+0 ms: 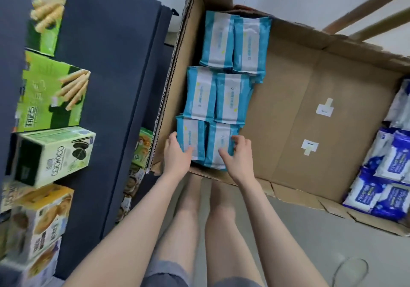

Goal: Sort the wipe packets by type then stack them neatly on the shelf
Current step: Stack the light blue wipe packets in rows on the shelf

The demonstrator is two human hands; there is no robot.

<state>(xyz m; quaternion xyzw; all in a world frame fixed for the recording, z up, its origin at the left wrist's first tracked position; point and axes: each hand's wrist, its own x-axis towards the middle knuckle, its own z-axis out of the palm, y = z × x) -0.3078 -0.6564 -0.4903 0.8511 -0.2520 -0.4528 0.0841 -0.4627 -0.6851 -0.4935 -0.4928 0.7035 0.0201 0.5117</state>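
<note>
Clerk: Light-blue-and-white plastic wipe packets (224, 69), location?
Checker: Two columns along left wall of open brown cardboard box (310, 100); dark-blue wipe packets (390, 164) against right wall.
Clerk: Hands?
Checker: Left hand (177, 153) grips nearest left packet (193, 138); right hand (238, 153), fingers curled, grips nearest right packet (219, 142).

– Those light-blue packets (218, 139) you hold?
– Smooth plastic film, softly glossy where I grip them.
– The box (288, 120)?
– Matt brown corrugated cardboard, its cut edges rough, with two white paper labels (324, 109) stuck on its floor.
– The dark-blue packets (392, 200)?
– Crinkled plastic, shinier. The cookie cartons (55, 153) are smooth printed card.
</note>
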